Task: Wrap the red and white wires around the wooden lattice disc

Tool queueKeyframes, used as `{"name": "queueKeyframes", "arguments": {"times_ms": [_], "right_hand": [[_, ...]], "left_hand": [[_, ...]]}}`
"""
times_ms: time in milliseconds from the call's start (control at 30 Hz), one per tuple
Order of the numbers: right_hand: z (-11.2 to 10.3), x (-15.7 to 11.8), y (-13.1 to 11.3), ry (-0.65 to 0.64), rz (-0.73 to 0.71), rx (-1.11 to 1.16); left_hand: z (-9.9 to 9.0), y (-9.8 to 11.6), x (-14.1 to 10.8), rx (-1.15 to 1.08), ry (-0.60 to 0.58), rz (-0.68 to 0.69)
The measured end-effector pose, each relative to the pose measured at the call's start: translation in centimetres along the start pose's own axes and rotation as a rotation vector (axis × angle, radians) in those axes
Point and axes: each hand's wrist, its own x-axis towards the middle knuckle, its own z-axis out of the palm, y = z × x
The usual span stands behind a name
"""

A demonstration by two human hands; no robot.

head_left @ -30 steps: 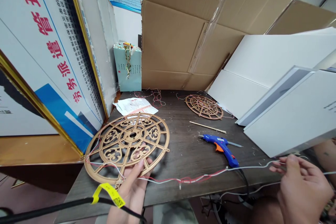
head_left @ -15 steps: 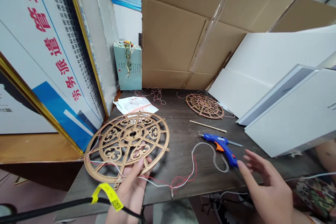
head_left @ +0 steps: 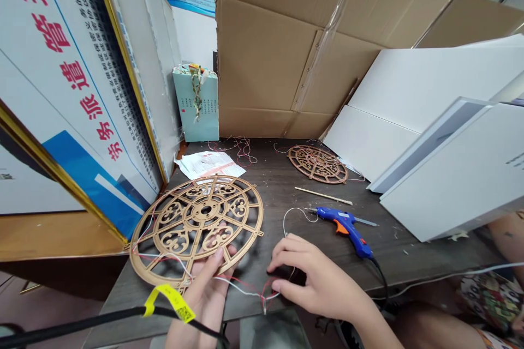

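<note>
In the head view my left hand (head_left: 210,278) grips the near rim of a round openwork wooden disc (head_left: 207,210), which is raised over the table's left part. White and red cords (head_left: 241,285) run across the disc and trail off its near side. My right hand (head_left: 301,272) is beside the cords near the table's front edge, fingers curled with a gap between thumb and fingertips; whether it pinches a cord cannot be made out. A blue glue gun (head_left: 347,224) with an orange trigger lies beyond my right hand.
Farther back lie a second wooden disc (head_left: 317,164), a thin stick (head_left: 323,196) and crumpled paper (head_left: 208,164). Cardboard (head_left: 266,60) stands behind, white panels (head_left: 458,158) at right, boards at left. A black cable with a yellow tag (head_left: 170,300) crosses the front left.
My right hand has moved left from beside the glue gun to the cords, its fingers now curled. The loose cord loop has shifted. My left hand still holds the disc.
</note>
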Motion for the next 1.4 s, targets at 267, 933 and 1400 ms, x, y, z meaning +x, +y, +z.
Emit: {"name": "queueKeyframes", "arguments": {"times_ms": [267, 933, 1400], "right_hand": [[-0.1, 0.4, -0.7, -0.015, -0.03, 0.035], [-2.7, -0.5, 5.5, 0.551, 0.306, -0.011], [-8.6, -3.4, 7.6, 0.868, 0.471, 0.085]], "left_hand": [[0.1, 0.1, -0.1, -0.014, 0.034, -0.018], [0.1, -0.1, 0.2, -0.017, -0.044, -0.011], [-0.7, -0.1, 0.7, -0.035, -0.101, -0.053]]}}
